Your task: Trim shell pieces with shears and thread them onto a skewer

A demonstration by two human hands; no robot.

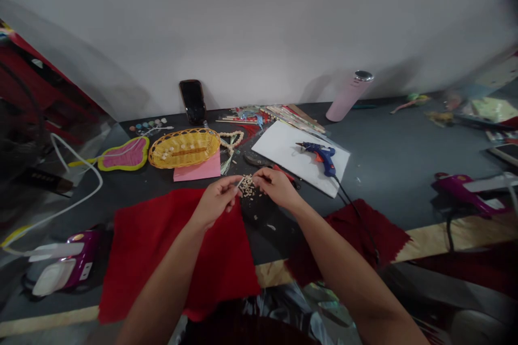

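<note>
Stick (240, 182) in left hand (216, 199), at fingertips, pale bits (247, 188) beside right hand (279, 187)

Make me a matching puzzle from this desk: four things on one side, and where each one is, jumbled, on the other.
Things
1. Blue glue gun
2. Phone
3. Yellow woven basket
4. Small pale pieces

Places
A. Partly over a pink sheet
B. In a loose heap by the fingertips of the left hand and right hand
C. On a white board
D. Propped up at the wall

Right pairs: 1-C, 2-D, 3-A, 4-B
</note>
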